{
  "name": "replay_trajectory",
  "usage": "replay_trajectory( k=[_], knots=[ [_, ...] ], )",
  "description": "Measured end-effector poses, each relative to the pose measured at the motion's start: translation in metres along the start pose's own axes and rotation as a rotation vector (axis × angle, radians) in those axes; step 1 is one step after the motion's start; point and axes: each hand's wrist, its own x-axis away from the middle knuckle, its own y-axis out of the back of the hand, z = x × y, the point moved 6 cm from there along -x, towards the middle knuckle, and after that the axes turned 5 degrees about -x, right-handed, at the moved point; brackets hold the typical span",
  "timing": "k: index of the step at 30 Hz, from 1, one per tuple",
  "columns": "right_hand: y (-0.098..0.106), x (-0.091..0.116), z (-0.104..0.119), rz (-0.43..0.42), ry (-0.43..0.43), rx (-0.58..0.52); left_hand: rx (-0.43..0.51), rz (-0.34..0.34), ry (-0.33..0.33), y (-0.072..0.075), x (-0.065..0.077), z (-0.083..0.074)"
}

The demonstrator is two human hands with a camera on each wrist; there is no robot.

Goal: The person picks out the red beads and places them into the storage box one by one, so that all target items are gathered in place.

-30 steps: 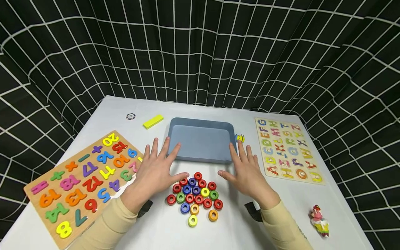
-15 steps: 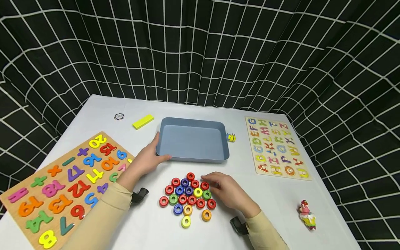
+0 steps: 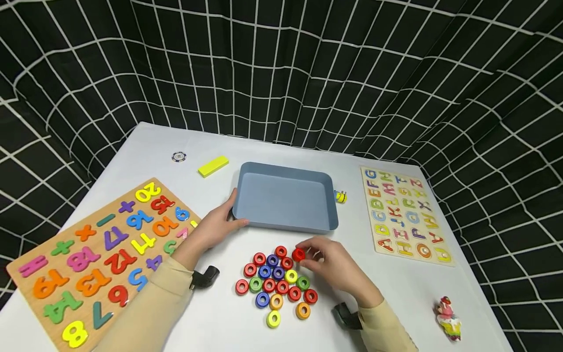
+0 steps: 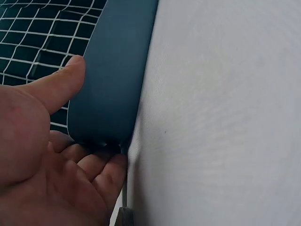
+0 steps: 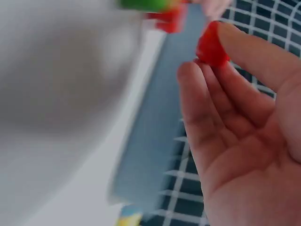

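Note:
A shallow blue-grey tray (image 3: 288, 198) lies in the middle of the table. My left hand (image 3: 214, 228) holds its near left corner, fingers along the side and thumb at the front wall; in the left wrist view the curled fingers (image 4: 96, 172) meet the bottom of that corner. Between thumb and fingertips, my right hand (image 3: 336, 264) pinches a red ring bead (image 3: 298, 254), also seen in the right wrist view as a red bead (image 5: 212, 46). Below the tray lie several loose ring beads, among them a yellow bead (image 3: 273, 319), a green bead (image 3: 302, 283) and an orange bead (image 3: 303, 310).
A wooden number board (image 3: 101, 234) lies left, a letter board (image 3: 406, 215) right. Behind the left hand are a yellow block (image 3: 213, 166) and a poker chip (image 3: 179, 157). A toy bee (image 3: 340, 196) sits right of the tray, a small figurine (image 3: 448, 319) at front right.
Both hands were spread over the table. The left went to the tray's corner and took hold there; the right came down to the beads and lifted a red one from the pile's right edge.

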Motion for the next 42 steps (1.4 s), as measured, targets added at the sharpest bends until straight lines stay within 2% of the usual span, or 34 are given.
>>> replay_trajectory(
  k=[2,5,9,12,16,22,27,30,33,37,42],
  knots=[
    [0.006,-0.017,0.015,-0.045,0.036,-0.024,-0.001,-0.012,-0.004,0.003,0.001,0.0],
    [0.004,-0.054,0.034,-0.09,0.07,-0.008,-0.005,-0.028,0.011,0.005,0.001,0.002],
    [-0.012,-0.103,0.045,-0.073,0.049,0.04,0.001,-0.031,0.025,0.003,0.002,0.001],
    [-0.025,-0.127,0.048,-0.047,0.026,0.053,0.006,-0.024,0.03,0.0,0.002,0.002],
    [-0.031,-0.135,0.044,-0.023,0.017,0.073,0.016,-0.02,0.028,-0.009,0.0,-0.003],
    [-0.028,-0.134,0.041,-0.016,-0.002,0.059,-0.006,-0.031,0.037,-0.009,-0.001,-0.002],
    [0.0,-0.116,0.049,-0.082,0.001,0.0,-0.033,-0.04,0.042,0.0,-0.001,0.003],
    [0.023,-0.087,0.045,-0.129,-0.005,-0.041,-0.043,-0.029,0.036,-0.003,-0.002,0.003],
    [0.037,-0.052,0.033,-0.156,-0.03,-0.073,-0.035,-0.023,0.032,-0.003,-0.002,0.003],
    [0.034,-0.002,0.006,-0.148,-0.106,-0.085,-0.033,-0.017,0.043,-0.003,-0.002,0.004],
    [0.007,0.05,-0.028,-0.101,-0.283,-0.137,-0.037,-0.006,0.046,-0.003,-0.002,0.004]
  ],
)
